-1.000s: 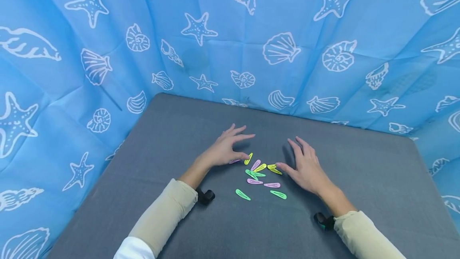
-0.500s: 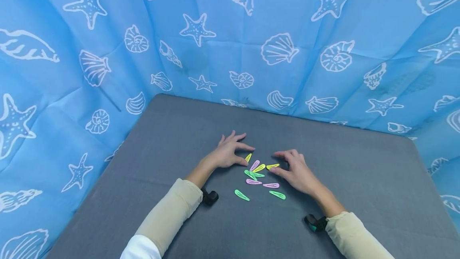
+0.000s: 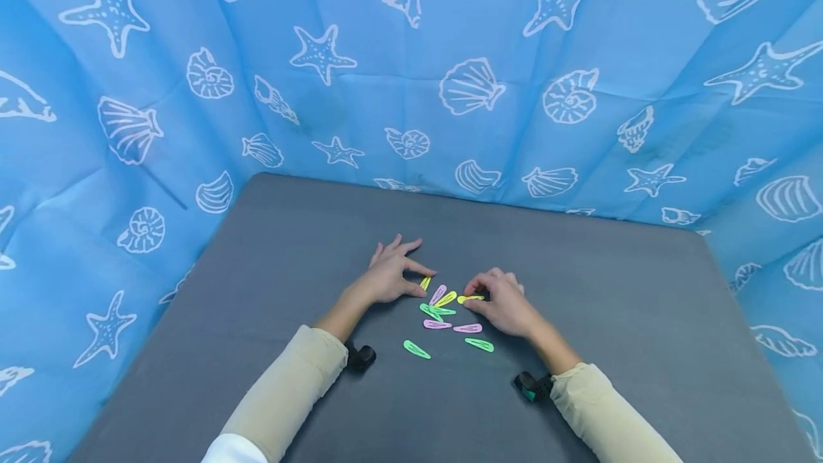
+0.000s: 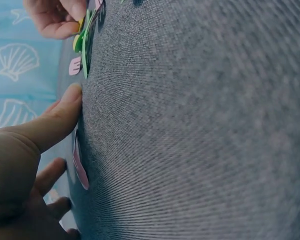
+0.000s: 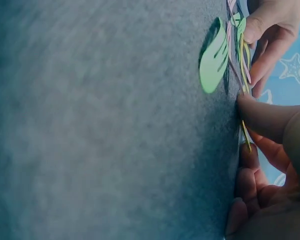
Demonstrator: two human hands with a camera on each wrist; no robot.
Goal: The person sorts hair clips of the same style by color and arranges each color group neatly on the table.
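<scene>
Several snap hair clips in pink, yellow and green lie loosely grouped on the table. My right hand (image 3: 508, 302) pinches a yellow hair clip (image 3: 474, 298) between thumb and index finger; the right wrist view shows this yellow clip (image 5: 246, 134) running between the fingertips. My left hand (image 3: 386, 276) rests with fingers spread, its thumb and index finger on either side of another yellow hair clip (image 3: 425, 283). Under that hand, a pink hair clip (image 4: 80, 169) shows in the left wrist view. Between the hands, a green hair clip (image 3: 442, 311) overlaps others in the pile.
Nearer the body lie two separate green hair clips, a left one (image 3: 416, 349) and a right one (image 3: 479, 344). The dark grey table (image 3: 308, 213) meets a blue curtain (image 3: 386, 91) with white sea shells behind and at the sides.
My right hand has come down and brought its thumb and index finger together on the yellow hair clip. The left hand has lowered slightly beside its yellow clip. The head view has turned slightly right.
</scene>
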